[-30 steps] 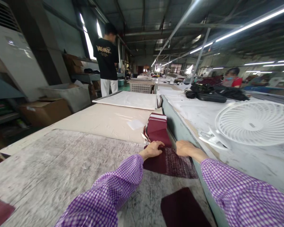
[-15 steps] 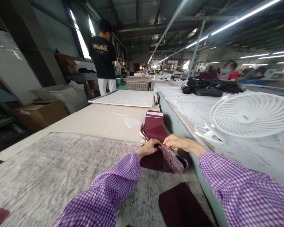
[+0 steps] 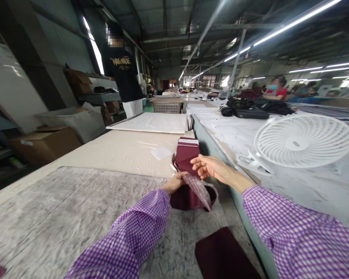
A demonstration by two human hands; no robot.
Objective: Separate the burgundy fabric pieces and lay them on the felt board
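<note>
My left hand (image 3: 175,182) is closed on the upper edge of a maroon fabric piece (image 3: 186,197), whose patterned pinkish layer (image 3: 199,190) is folded over toward the right. Just above that layer, my right hand (image 3: 208,167) is raised with its fingers apart and holds nothing. Behind both hands lies a stack of maroon pieces (image 3: 187,154) with white strips near its far end. A separate dark maroon piece (image 3: 225,254) lies flat on the worn grey board (image 3: 84,209), nearer to me.
A white fan (image 3: 304,141) stands on the right-hand table (image 3: 314,190). Cream sheets (image 3: 130,149) lie beyond the board. Cardboard boxes (image 3: 46,145) are at the left. A person in a black shirt (image 3: 123,71) stands at the back left.
My right hand has let go of the fabric and risen, its fingers spreading. The patterned layer has shifted left and folded over in my left hand. The person in black has turned and leaned.
</note>
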